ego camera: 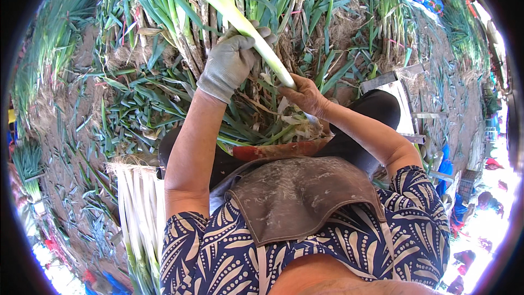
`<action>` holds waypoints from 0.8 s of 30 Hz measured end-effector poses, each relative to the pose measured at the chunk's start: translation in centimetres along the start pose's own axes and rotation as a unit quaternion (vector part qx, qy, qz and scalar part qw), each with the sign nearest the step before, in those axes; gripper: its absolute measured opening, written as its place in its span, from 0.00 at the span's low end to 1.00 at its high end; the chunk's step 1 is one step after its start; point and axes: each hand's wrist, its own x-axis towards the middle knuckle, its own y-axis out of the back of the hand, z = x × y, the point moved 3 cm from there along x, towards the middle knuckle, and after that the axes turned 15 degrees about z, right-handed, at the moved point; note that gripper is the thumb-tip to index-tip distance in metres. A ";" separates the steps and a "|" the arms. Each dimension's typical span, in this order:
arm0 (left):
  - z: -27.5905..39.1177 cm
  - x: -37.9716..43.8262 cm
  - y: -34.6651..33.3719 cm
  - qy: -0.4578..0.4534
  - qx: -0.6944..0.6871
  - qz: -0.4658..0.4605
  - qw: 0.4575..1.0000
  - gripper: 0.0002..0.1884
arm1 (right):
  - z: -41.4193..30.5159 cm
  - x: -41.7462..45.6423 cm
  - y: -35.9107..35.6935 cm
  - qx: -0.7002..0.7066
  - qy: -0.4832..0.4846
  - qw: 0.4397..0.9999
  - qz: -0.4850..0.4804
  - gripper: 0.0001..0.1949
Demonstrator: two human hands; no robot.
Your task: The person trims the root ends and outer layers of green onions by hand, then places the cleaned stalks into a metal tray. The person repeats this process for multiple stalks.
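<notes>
My left hand (231,61), in a grey-white work glove, is closed around the upper stalk of a large green onion (268,51). The stalk slants from the green leaves at top left down to its white base. My bare right hand (306,95) grips that base end, and the fingers hide its tip. Below the hands lies a heap of cut leaves and loose peelings (262,125). Past the left hand stand unpeeled green onions (188,45) with brownish, dirty stalks.
Clean white stalks (139,200) with roots lie beside my left leg. Tied bundles (387,28) stand ahead. A metal frame (403,98) is by my right knee. A brown apron (305,200) covers my lap, with a red edge (278,150) before it. Leaf scraps litter the soil (77,131).
</notes>
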 end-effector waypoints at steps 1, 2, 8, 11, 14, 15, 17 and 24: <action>-0.2 -0.3 -0.6 -0.044 0.051 -0.028 0.997 0.19 | -0.4 -0.2 0.4 0.017 -0.008 1.000 -0.015 0.18; -1.3 -0.3 -0.7 0.034 0.075 0.092 0.992 0.19 | -0.8 -0.3 0.8 0.034 -0.016 0.999 -0.030 0.18; -2.7 0.2 0.4 -0.009 0.129 0.087 0.988 0.13 | -3.0 0.9 1.5 0.080 -0.019 0.995 -0.062 0.20; -0.9 0.7 -0.3 -0.042 0.016 0.158 0.986 0.26 | -1.4 1.3 1.6 0.112 -0.035 0.990 -0.074 0.20; -1.3 0.9 0.2 -0.112 0.188 0.176 0.960 0.30 | -1.2 1.5 0.3 0.144 -0.048 0.983 -0.099 0.22; -1.5 1.0 -0.1 -0.149 0.297 0.164 0.929 0.31 | -1.2 1.6 0.3 0.148 -0.053 0.983 -0.097 0.22; -2.0 0.3 -0.6 -0.216 0.355 0.171 0.893 0.21 | -1.2 1.8 0.4 0.157 -0.063 0.981 -0.091 0.21; -4.5 1.5 -0.9 -0.165 0.387 0.078 0.904 0.15 | -3.3 1.0 1.9 0.316 -0.130 0.924 -0.173 0.16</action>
